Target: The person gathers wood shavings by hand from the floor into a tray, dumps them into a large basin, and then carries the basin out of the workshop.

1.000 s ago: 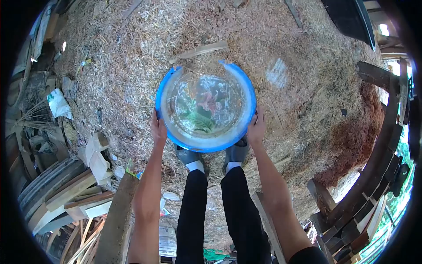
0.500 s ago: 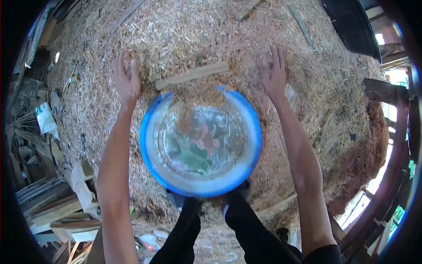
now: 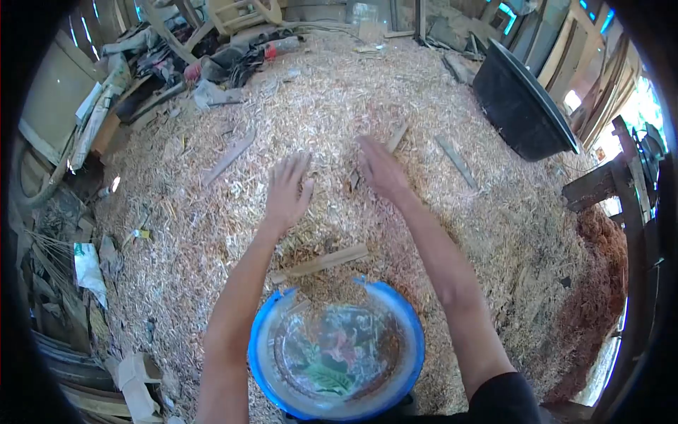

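Note:
My left hand is open, palm down over the wood shavings, its fingers stretched forward. To its right, my right hand reaches over the shavings too, palm turned inward and fingers extended, holding nothing that I can see. Just beyond its fingers lies a short wood strip. Nearer my body stands a blue-rimmed basin with a broken gap in its far rim and a flower print on its bottom. A pale wood piece rests on the shavings between basin and hands.
A large black tub leans at the back right. Thin wood strips lie among the shavings. Dark cloth and bags are heaped at the back left. Along the right runs a timber frame, and scrap wood lies at the lower left.
Both hands have moved forward and closer together over the shavings. The view has tilted up, so the basin appears lower and the back of the room shows.

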Available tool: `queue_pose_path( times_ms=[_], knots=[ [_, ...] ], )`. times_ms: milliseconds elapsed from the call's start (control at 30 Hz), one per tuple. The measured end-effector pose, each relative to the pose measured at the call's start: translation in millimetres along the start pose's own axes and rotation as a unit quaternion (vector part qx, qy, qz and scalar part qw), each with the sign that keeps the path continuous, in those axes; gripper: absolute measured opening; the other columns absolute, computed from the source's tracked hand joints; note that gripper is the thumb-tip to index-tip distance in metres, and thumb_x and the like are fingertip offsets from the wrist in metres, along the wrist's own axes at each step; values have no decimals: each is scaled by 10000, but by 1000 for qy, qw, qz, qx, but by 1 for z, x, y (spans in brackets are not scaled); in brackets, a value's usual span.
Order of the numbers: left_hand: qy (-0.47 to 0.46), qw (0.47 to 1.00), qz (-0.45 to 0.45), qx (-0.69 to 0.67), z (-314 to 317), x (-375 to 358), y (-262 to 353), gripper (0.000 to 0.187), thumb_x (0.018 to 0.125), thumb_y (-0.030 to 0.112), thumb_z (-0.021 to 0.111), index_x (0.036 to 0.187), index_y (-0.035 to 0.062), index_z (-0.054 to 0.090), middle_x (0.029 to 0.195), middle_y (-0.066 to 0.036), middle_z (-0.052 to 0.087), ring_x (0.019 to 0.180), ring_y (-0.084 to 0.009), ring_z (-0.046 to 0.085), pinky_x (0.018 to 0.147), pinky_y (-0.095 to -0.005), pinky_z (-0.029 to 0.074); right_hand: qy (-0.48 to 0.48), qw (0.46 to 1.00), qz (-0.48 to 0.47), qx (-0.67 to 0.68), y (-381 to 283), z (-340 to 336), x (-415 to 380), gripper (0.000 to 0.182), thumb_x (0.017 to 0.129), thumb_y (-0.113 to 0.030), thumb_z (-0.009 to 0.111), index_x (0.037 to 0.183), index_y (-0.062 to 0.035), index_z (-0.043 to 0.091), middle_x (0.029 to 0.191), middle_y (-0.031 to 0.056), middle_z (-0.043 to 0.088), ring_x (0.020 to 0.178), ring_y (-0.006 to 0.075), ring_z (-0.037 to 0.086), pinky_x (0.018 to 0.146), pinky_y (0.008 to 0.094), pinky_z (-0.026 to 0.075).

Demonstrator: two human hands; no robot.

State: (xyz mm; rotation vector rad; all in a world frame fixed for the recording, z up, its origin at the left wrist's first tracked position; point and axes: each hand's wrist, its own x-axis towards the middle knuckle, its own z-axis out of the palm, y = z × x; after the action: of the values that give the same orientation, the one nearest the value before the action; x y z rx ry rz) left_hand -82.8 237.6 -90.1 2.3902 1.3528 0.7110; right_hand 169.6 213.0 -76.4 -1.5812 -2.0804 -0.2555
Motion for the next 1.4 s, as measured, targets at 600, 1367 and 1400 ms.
queue_pose_path(
  times_ms=[600,1367,1400],
  knots=[
    [-86,994,-60,-3,5,-65,60,845,914,625,383,1509,64,171,1561,-193,158,1457,-330,112,1176,-515,9,-144,952,146,-227,11,-54,-81,562,925,-200,458,1424,22,328,1496,216,315,1405,349,275,1178,452,176],
    [45,977,-105,178,-56,-109,11,311,933,290,538,1141,61,577,1372,-156,466,1316,-304,410,1131,-555,226,-139,966,199,85,-51,-27,-142,618,997,-410,327,1509,-94,184,1566,195,139,1425,406,174,1156,521,160],
    [23,970,-173,168,-72,-108,9,309,930,290,542,1133,60,579,1363,-166,470,1303,-323,422,1126,-561,228,-120,969,201,82,-48,-24,-143,628,994,-413,333,1506,-80,186,1558,214,143,1422,414,174,1157,516,162]
  ],
)
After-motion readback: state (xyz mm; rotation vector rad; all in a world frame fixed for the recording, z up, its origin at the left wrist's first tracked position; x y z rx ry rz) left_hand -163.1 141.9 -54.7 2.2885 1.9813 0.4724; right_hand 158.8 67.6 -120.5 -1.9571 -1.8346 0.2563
